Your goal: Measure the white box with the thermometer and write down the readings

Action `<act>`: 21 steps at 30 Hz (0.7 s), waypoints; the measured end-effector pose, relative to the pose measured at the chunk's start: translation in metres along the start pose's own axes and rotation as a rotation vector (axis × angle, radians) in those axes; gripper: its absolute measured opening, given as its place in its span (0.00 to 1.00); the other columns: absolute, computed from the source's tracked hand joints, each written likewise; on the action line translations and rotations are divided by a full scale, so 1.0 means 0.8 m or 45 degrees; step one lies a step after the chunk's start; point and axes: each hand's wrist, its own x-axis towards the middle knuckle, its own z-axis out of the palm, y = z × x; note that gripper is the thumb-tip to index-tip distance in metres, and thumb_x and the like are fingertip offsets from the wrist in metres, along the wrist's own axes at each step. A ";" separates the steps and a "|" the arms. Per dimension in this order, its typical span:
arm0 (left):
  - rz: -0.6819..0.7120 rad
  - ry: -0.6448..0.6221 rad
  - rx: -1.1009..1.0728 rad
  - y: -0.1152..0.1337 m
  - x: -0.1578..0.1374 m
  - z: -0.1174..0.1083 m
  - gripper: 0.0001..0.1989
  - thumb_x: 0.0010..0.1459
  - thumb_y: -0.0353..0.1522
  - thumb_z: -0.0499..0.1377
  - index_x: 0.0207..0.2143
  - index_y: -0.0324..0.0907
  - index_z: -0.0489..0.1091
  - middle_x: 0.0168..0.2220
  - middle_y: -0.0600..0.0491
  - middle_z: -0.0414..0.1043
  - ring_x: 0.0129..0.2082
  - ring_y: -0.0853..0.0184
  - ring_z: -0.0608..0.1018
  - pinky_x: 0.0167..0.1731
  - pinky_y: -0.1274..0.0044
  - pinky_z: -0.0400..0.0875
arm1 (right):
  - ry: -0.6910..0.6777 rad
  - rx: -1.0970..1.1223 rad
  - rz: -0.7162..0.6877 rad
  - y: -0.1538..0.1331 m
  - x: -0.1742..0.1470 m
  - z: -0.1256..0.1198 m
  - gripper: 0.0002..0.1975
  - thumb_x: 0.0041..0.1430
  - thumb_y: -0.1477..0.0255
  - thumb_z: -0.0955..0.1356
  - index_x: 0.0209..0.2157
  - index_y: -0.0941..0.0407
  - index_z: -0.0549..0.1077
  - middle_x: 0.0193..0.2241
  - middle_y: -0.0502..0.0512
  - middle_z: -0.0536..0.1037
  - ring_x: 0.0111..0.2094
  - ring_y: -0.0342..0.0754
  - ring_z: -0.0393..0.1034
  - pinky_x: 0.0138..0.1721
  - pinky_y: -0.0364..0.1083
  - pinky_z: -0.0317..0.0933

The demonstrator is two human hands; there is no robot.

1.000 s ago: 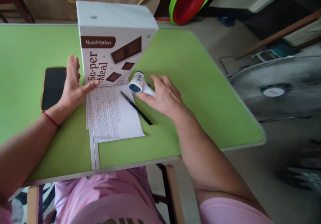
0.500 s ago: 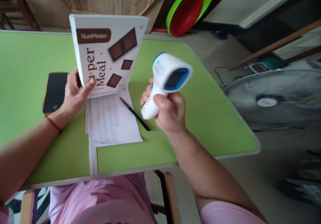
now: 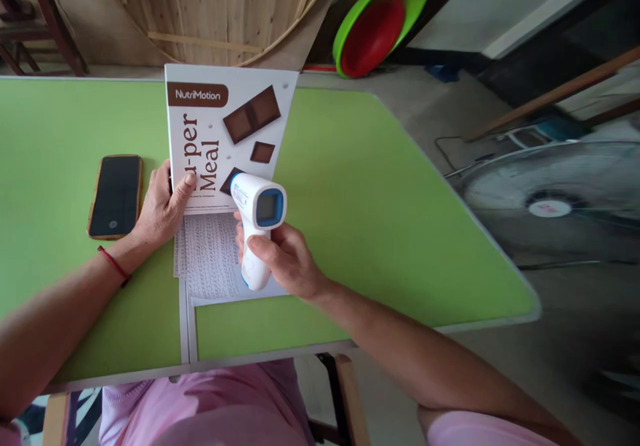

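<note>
My left hand (image 3: 164,207) grips the lower left edge of a white box (image 3: 200,153) printed "NutriMotion", its thumb across the front. The box is held upright, facing me, with brown chocolate pieces pictured on it. In my right hand (image 3: 286,258) is a white and blue infrared thermometer (image 3: 255,236), fingers wrapped round its handle. Its small grey screen faces me and its front end points at the lower part of the box. Under both lies a handwritten sheet of paper (image 3: 210,256), partly covered by the box and the thermometer. The pen is hidden from sight.
A black phone in a brown case (image 3: 116,196) lies on the green table (image 3: 360,219), left of my left hand. Beyond the table's right edge stands a fan (image 3: 550,207). Green and red basins (image 3: 377,33) and a round wooden board (image 3: 225,6) are at the back.
My right hand has brought the thermometer left and down, in front of the box's lower part. The box sits a little lower and further right in view. The pen has become hidden.
</note>
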 end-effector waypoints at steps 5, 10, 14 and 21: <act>-0.021 -0.009 0.006 0.003 -0.003 0.001 0.28 0.61 0.57 0.50 0.45 0.42 0.67 0.42 0.46 0.74 0.42 0.57 0.76 0.43 0.64 0.73 | -0.038 -0.013 0.010 -0.001 0.004 0.005 0.19 0.55 0.54 0.70 0.32 0.53 0.65 0.27 0.47 0.65 0.27 0.41 0.63 0.30 0.46 0.64; 0.007 -0.048 -0.057 0.003 -0.001 0.000 0.26 0.59 0.54 0.56 0.45 0.43 0.67 0.44 0.46 0.75 0.43 0.57 0.77 0.44 0.63 0.74 | -0.042 0.039 0.047 0.004 0.007 0.004 0.20 0.52 0.52 0.71 0.31 0.53 0.66 0.26 0.47 0.66 0.27 0.42 0.63 0.29 0.46 0.64; -0.006 -0.061 -0.051 0.006 0.001 -0.002 0.26 0.55 0.53 0.62 0.45 0.43 0.67 0.47 0.45 0.75 0.45 0.56 0.77 0.45 0.62 0.75 | -0.034 0.065 0.073 0.000 0.009 0.003 0.20 0.52 0.52 0.72 0.30 0.54 0.67 0.25 0.47 0.66 0.25 0.41 0.63 0.27 0.45 0.62; 0.033 -0.057 -0.006 0.007 -0.001 -0.004 0.26 0.56 0.53 0.61 0.45 0.42 0.67 0.45 0.45 0.75 0.43 0.56 0.78 0.42 0.64 0.76 | 0.028 -0.059 0.080 -0.010 0.009 0.007 0.21 0.49 0.51 0.73 0.27 0.54 0.69 0.23 0.46 0.67 0.24 0.41 0.61 0.27 0.45 0.60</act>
